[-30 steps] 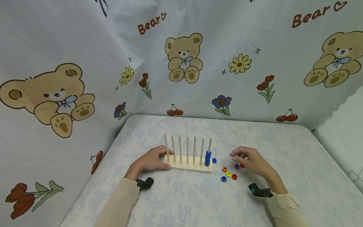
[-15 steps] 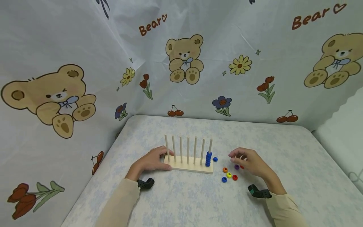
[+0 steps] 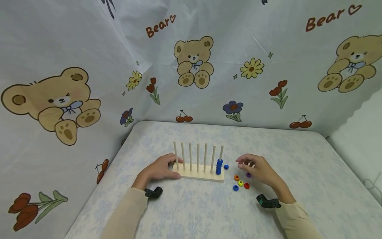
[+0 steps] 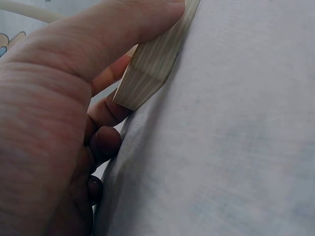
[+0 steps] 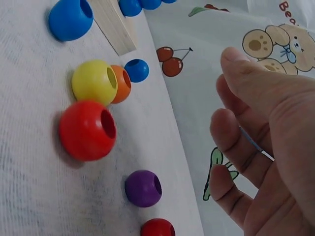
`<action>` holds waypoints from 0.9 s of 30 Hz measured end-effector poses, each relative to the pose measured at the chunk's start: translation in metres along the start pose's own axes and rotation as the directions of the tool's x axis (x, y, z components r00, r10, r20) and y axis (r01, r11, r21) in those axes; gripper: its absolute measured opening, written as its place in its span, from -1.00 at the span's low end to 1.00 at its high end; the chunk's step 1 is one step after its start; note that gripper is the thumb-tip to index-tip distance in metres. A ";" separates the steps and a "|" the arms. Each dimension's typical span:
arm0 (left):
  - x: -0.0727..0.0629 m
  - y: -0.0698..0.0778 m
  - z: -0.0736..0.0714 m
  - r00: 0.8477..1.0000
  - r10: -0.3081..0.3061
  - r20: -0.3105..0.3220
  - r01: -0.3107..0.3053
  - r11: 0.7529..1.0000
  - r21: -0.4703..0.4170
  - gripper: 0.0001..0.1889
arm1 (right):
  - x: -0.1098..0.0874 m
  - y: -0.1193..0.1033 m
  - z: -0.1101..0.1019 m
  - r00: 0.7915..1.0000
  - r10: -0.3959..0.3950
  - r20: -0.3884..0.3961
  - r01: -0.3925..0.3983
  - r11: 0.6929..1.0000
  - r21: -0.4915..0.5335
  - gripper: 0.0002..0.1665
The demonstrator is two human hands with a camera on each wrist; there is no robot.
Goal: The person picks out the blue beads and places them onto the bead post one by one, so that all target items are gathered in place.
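My left hand (image 3: 161,167) grips the left end of a wooden peg stand (image 3: 191,172), thumb on the front edge of its base (image 4: 147,64). Several upright pegs rise from it, and the rightmost carries a stack of blue beads (image 3: 219,167). Above the table, right of the stand, my right hand (image 3: 259,169) hovers with loosely bent fingers and nothing visible in them. Near it lie a purple bead (image 5: 143,188), an orange bead (image 3: 236,178), a yellow bead (image 3: 240,183) and a red bead (image 3: 246,186). Another red bead (image 5: 158,227) is hidden in the head view.
One loose blue bead (image 3: 226,167) lies just off the stand's right end. A second blue bead (image 3: 235,188) is nearer the front. Behind the pale table (image 3: 191,212) hangs a bear-print cloth (image 3: 119,43), which also covers the left side.
My right hand has shifted slightly left toward the stand and now covers the farther red bead in the head view. The left hand keeps its grip on the base.
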State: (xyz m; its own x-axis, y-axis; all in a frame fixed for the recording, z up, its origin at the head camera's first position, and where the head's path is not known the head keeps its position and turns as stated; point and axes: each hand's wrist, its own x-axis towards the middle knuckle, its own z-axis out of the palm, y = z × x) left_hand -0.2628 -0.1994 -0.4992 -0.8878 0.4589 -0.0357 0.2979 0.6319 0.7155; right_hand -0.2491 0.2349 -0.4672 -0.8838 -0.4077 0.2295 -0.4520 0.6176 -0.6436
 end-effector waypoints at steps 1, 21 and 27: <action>0.000 0.000 0.000 1.000 0.000 0.001 0.000 1.000 0.004 -0.47 | 0.001 -0.001 0.000 1.000 -0.003 -0.006 0.003 1.000 -0.003 -0.79; -0.001 0.003 0.002 1.000 0.013 0.011 -0.013 1.000 0.009 -0.48 | 0.022 -0.009 0.005 0.999 -0.017 -0.040 0.019 0.999 0.037 -0.75; -0.002 0.005 0.000 1.000 0.004 0.007 -0.004 1.000 0.020 -0.47 | 0.026 -0.007 0.007 1.000 -0.007 -0.017 0.007 1.000 0.018 -0.75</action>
State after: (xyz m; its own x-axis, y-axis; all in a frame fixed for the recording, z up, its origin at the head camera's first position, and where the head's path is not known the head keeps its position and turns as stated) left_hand -0.2595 -0.1967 -0.4956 -0.8843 0.4654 -0.0377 0.3081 0.6424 0.7017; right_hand -0.2679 0.2154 -0.4625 -0.8827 -0.4006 0.2458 -0.4559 0.6026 -0.6551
